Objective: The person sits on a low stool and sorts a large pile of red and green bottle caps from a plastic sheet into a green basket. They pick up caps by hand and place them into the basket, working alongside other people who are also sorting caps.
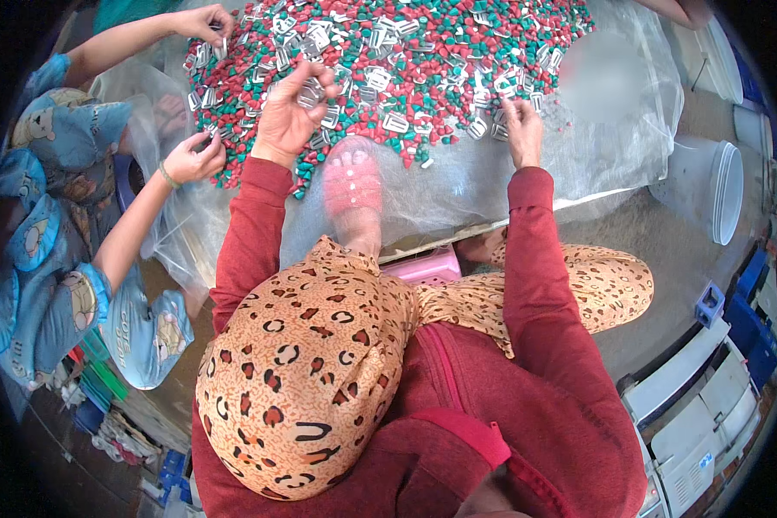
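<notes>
My left hand (287,119) is raised over the pile with its fingers curled round a white slotted plastic piece (309,97), which looks like a buckle. At the pile's near right edge, my right hand (525,134) has its fingertips drawn together beside white slotted pieces (499,129); whatever lies between them is too small to make out. Between and beyond my hands spreads a wide heap of small red and green plastic pieces (445,95). More white slotted pieces (395,123) are scattered through it.
A translucent sheet (440,194) lies under the heap. At the left, a co-worker in blue patterned clothes reaches in with two hands (194,160). My foot in a pink sandal (351,183) rests at the heap's near edge. Clear tubs (704,190) stand at the right, a pink basket (427,266) below.
</notes>
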`<state>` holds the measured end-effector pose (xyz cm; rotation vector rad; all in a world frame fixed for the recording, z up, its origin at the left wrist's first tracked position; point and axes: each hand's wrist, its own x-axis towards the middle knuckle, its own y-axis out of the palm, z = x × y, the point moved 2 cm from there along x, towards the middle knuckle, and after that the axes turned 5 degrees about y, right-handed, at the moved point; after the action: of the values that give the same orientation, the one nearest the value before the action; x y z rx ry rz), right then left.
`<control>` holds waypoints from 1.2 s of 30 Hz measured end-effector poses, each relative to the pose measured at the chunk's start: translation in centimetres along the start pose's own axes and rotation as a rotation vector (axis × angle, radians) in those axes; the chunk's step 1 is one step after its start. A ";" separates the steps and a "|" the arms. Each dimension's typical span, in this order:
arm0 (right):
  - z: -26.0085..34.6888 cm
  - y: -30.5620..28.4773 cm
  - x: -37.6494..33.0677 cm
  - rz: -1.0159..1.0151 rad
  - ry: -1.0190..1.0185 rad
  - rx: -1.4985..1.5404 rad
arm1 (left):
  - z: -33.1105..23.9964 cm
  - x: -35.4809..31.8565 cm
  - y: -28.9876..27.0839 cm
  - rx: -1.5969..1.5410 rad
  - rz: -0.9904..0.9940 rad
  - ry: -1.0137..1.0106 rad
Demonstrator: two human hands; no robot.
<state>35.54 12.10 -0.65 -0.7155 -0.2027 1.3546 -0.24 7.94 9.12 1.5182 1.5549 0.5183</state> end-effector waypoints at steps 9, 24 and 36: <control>-1.5 -1.0 -3.8 -0.032 0.054 -0.283 | 14.0 5.6 5.9 1.605 0.787 0.205; -1.6 -0.9 -1.4 -0.054 -0.079 -0.355 | 11.7 6.4 4.7 0.692 0.281 -0.314; -1.1 -4.9 -4.7 0.477 0.154 1.415 | 17.6 10.5 8.1 2.089 0.699 0.456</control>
<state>38.97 7.09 2.57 0.3734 1.0329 1.4783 20.02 14.39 3.18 3.6936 1.7007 -0.9599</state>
